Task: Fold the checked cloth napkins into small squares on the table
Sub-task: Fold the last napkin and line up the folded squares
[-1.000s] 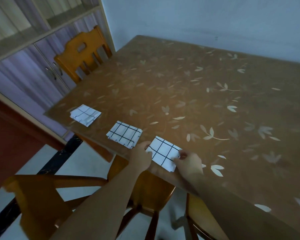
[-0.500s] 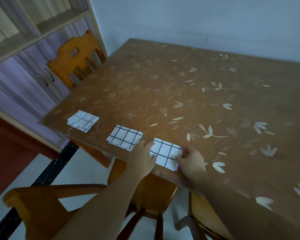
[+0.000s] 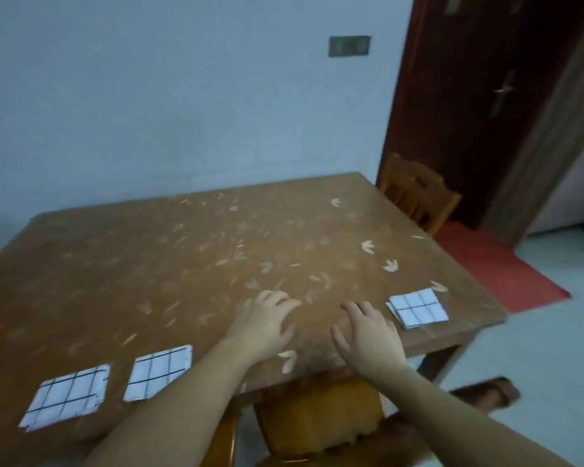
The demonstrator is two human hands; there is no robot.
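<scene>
Head view, blurred: left hand (image 3: 267,323) and right hand (image 3: 368,333) at lower centre, fingers spread and relaxed, holding nothing, over bare table (image 3: 149,264). Folded napkin (image 3: 417,311) just right of the right hand, near the table's right edge. Two more folded napkins at lower left (image 3: 159,372) (image 3: 66,397), side by side along the near edge. Chair (image 3: 418,193) at the far right corner.

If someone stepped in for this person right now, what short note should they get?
Left hand and right hand: both open, holding nothing, over the table.
Folded napkin squares: two at the near left edge, one near the right corner, and a sliver at the left border, too cut off to identify.
Left: the frame shows no unfolded napkin; look around.
</scene>
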